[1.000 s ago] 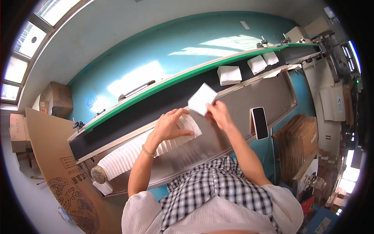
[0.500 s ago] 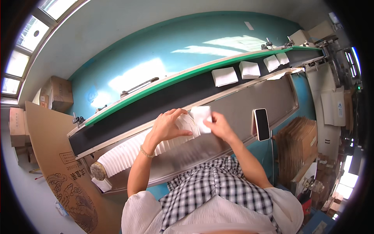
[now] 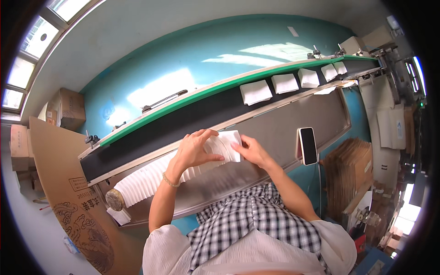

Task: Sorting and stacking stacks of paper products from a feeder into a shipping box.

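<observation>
A long row of white folded tissue stacks (image 3: 146, 181) lies packed face to face along the metal table. My left hand (image 3: 195, 150) curves over the right end of this row, its thumb on the near side and its fingers on the far side. Against the same end stands a white tissue stack (image 3: 232, 142), held by my right hand (image 3: 251, 151) with the thumb on its face. The fingers behind that stack are partly hidden. A round, brown-grey block (image 3: 114, 200) stands at the row's left end.
Beyond the row runs a black conveyor belt (image 3: 192, 113) with a green guard edge (image 3: 206, 88), carrying several tissue stacks (image 3: 255, 92). A phone (image 3: 307, 146) is at the table's right. Flattened cardboard (image 3: 350, 169) stands right; a large carton sheet (image 3: 55, 169) leans left.
My right hand has brought its tissue stack left and slightly down, up against the row's end. My left hand has hardly moved. The stacks on the belt have shifted left, and another has appeared behind them.
</observation>
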{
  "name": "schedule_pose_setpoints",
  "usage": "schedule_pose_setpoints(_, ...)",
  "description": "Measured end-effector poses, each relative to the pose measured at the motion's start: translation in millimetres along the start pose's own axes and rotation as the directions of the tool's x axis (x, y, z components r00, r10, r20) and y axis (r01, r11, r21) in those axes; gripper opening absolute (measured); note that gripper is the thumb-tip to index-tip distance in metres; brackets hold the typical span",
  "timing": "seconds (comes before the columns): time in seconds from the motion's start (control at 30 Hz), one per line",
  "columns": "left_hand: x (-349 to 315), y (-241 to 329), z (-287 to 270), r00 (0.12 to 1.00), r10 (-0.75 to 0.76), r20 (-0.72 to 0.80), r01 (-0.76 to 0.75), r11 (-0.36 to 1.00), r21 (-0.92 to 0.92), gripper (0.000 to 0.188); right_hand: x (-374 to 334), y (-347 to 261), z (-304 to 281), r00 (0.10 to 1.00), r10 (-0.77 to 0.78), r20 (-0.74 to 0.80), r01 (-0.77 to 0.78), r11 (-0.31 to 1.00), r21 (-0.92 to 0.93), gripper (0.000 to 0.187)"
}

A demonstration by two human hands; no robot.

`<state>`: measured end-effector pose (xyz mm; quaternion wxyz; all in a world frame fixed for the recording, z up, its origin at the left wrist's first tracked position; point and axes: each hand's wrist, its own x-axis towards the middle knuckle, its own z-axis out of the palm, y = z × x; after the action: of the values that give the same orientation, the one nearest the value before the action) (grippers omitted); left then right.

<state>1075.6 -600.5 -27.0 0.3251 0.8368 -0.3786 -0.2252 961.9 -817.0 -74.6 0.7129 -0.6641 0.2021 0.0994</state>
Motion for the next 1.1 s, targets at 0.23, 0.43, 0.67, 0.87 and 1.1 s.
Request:
schedule_pose_setpoints(0.23, 2, 2, -3, 1.0, 0.031, 0.002, -0.031, 0.999, 0.024, 0.071, 59, -8, -8, 0.987, 0.127, -0.101, -0.071, 0.9, 0.431, 0.035)
schedule_pose_setpoints(0.43, -2, 3, -3, 0.999, 0.029, -0.046, -0.029, 1.0, -0.008, 0.076, 7, -16, 39, 0.992, -0.13, 0.004, 0.125, 0.947, -0.297, 0.037)
schedule_pose_setpoints(0.67, -12, -4, -3, 0.999, -0.041, -0.015, 0.042, 0.999, 0.026, 0.075, -9, 6, 3, 0.992, 0.066, 0.108, -0.05, 0.987, -0.152, 0.033)
schedule_pose_setpoints(0.87, -11, -4, -3, 0.999, 0.004, -0.054, -0.002, 0.999, 0.039, 0.073, 50, -17, 13, 0.984, 0.175, -0.022, -0.153, 0.91, 0.386, 0.029)
schedule_pose_setpoints(1.1, -23, -16, -9, 0.998, 0.011, -0.054, -0.006, 0.996, 0.086, 0.078, 7, -17, 64, 0.977, -0.213, 0.026, 0.2, 0.861, -0.467, 0.043)
